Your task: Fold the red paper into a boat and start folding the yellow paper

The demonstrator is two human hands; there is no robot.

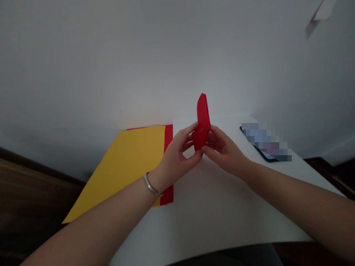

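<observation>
A folded piece of red paper (203, 114) is held upright above the white table, bent partway along its length. My left hand (180, 149) grips its lower left side, the thumb at the bottom edge and the fingers along the side. On the other side, my right hand (223, 149) pinches the lower right part, its thumb tip close to the left thumb. Some fingertips are hidden behind the paper. A silver bracelet (151, 185) circles the left wrist.
Yellow sheets (124, 159) lie over red sheets (168, 138) on the left of the white table (210, 214), reaching past its edge. A phone (263, 146) with a blurred screen lies at the right. A pale wall (166, 66) rises behind.
</observation>
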